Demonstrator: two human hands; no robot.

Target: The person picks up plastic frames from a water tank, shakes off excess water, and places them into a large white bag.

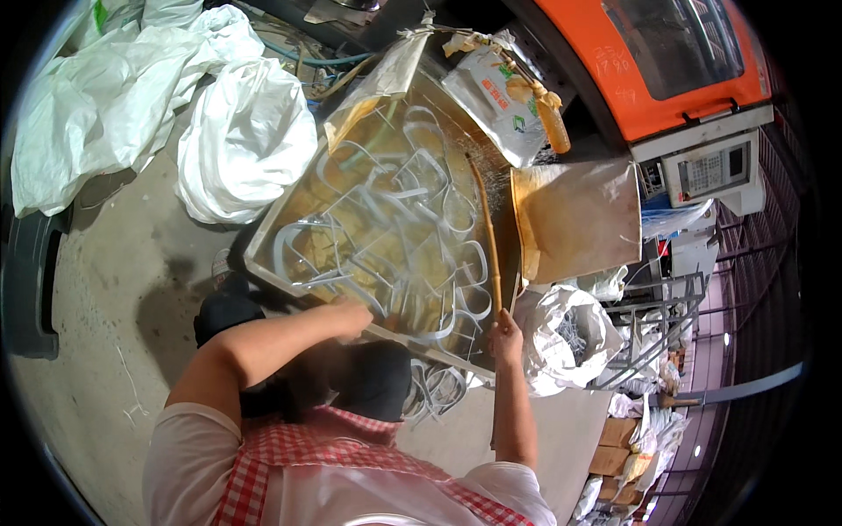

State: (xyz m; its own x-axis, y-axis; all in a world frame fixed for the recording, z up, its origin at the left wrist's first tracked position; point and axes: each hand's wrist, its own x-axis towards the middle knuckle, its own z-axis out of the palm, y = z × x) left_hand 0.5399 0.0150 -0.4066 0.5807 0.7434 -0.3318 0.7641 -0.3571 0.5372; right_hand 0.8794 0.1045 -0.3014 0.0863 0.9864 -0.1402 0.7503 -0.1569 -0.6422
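Note:
A metal tank (279, 282) of yellowish water stands in front of me, with many grey looped plastic parts (412, 210) floating and sunk in it. My right hand (506, 337) is wrapped round the near end of a bamboo stick (491, 237). From there the stick reaches away along the tank's right side, its far tip over the water. At the tank's near rim is my left hand (353, 319), slightly blurred, fingers curled in. What it grips, if anything, is hidden. A grey loop lies in the water just beyond its fingers.
White woven sacks (250, 140) stand left of the tank. A brownish metal sheet (576, 221) and an open white sack (574, 340) are on the right. More grey loops (436, 388) lie below the near rim. An orange machine (649, 70) with a control panel (715, 168) stands behind.

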